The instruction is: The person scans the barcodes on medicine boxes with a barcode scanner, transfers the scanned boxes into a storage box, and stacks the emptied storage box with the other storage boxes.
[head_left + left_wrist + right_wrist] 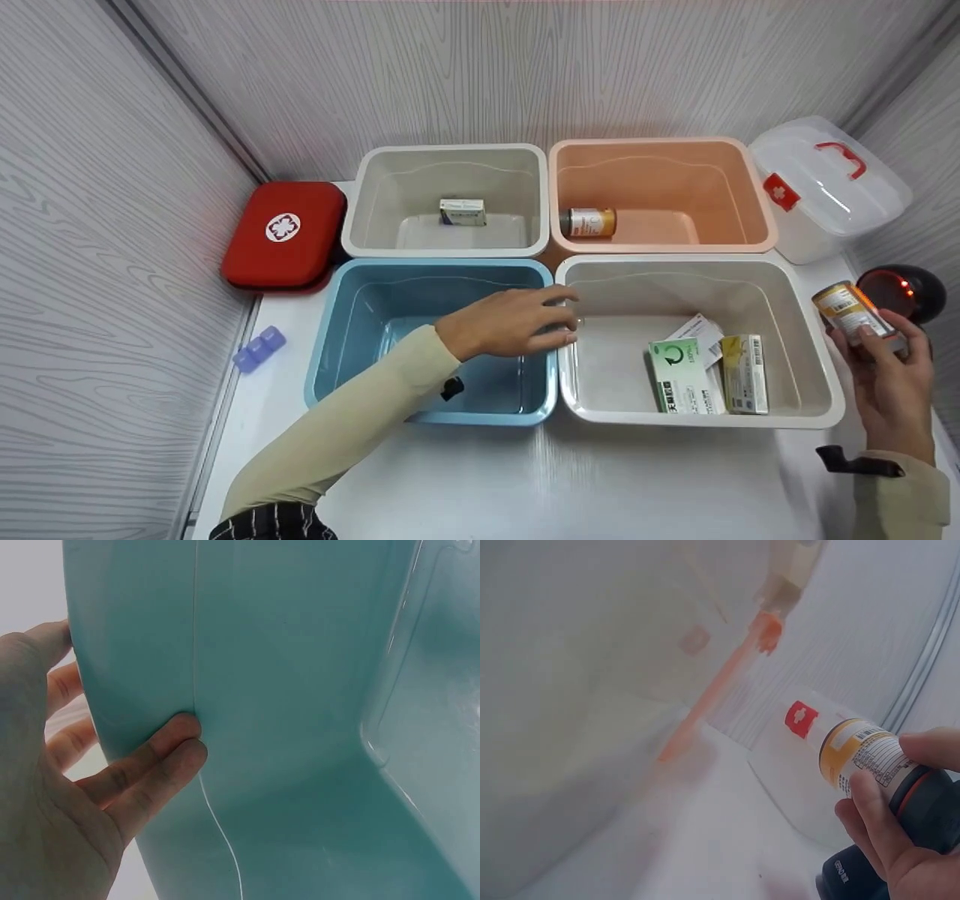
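My right hand (892,375) holds a pill bottle (851,306) with a yellow and white label between thumb and fingers. The bottle lies tilted, close in front of a black scanner (930,292) with glowing red lights. In the right wrist view, a barcode and fine print show on the bottle (866,754), and its dark cap is near the palm. My left hand (517,322) is at the right rim of the blue bin (431,418), its fingers loosely spread. Two fingertips (184,736) are against the blue wall in the left wrist view; nothing is held.
The front right bin (814,375) contains several medicine boxes. Behind stand a grey bin (360,202) with one box (463,212) and an orange bin (675,180) with a bottle (591,223). A red case (281,259), purple pillbox (259,349) and clear first-aid box (832,180) flank them.
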`<state>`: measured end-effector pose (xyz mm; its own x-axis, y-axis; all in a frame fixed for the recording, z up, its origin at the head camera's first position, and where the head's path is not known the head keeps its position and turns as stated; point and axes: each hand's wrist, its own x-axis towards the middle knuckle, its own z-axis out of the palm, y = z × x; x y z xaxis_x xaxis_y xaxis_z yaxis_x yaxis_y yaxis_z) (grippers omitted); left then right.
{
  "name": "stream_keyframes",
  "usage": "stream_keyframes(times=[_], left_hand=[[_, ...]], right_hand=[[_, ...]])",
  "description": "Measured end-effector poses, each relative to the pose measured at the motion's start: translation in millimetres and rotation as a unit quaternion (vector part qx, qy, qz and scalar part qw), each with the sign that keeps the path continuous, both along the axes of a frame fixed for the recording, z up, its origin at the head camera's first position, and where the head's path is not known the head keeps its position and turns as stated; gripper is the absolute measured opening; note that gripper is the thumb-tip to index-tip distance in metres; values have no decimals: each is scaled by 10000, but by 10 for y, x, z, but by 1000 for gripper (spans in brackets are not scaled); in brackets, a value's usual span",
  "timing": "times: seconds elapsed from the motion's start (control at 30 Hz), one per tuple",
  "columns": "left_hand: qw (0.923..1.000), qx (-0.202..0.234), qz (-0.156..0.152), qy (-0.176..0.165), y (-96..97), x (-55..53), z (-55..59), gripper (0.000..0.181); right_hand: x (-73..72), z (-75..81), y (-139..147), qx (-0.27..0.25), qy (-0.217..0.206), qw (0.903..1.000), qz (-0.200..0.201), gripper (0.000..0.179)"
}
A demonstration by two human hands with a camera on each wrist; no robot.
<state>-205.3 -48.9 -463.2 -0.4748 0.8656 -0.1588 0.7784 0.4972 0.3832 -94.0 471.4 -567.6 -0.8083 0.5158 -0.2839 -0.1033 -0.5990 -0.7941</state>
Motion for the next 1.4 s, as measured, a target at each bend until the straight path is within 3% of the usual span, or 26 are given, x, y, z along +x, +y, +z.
stream_keyframes(times=[0.23,0.53,0.67,0.77,0.87,1.0,1.1,1.23,1.33,1.4], left_hand=[[10000,26,8,9,-6,-2,5,46],[10000,-14,68,-43,-10,-6,8,46],[9999,-13,73,-72,-9,-5,12,48],[10000,8,42,-38,-11,-6,17,47],[10000,12,2,-1,-10,-8,15,46],[10000,1,-37,-8,-7,-14,6,45],[10000,22,-37,-35,-7,-18,6,45],[10000,21,-21,-48,-6,-16,9,46],[10000,-2,-3,-82,-1,-13,2,48],[10000,-31,9,-94,4,-10,-5,49]], right_hand=[[-25,38,-64,579,-55,9983,80,59],[-48,-15,-93,944,-400,9947,49,61],[-39,55,-38,929,-98,9952,303,57],[-69,178,42,775,460,9945,530,51],[-121,334,126,851,900,9885,865,49],[-243,564,228,512,1504,9791,1271,47],[-395,770,258,338,1613,9745,1524,43],[-640,1053,199,1129,1222,9678,1889,43],[-816,1217,92,1759,953,9554,2171,46],[-923,1301,3,1893,872,9495,2343,46]])
